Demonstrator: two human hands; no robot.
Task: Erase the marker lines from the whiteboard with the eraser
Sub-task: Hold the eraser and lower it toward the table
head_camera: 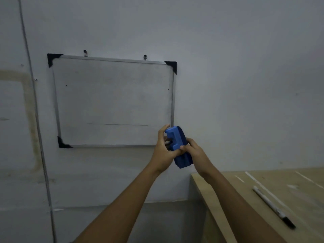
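A whiteboard [112, 95] with a metal frame and black corner caps hangs on the grey wall. A thin dark marker line [126, 124] runs across its lower part, with a short dash to its left. A blue eraser [178, 146] is held upright in front of the board's lower right corner. My left hand [164, 151] grips its left side with fingers curled around it. My right hand [195, 153] holds its right side, thumb pressed on the front. The eraser is off the board surface, and the board's lower right corner is hidden behind the hands.
A wooden table [298, 193] stands at the lower right against the wall, with a marker pen [273, 206] lying on it. A thin cable [35, 102] runs down the wall left of the board. Two hooks hold the board's top edge.
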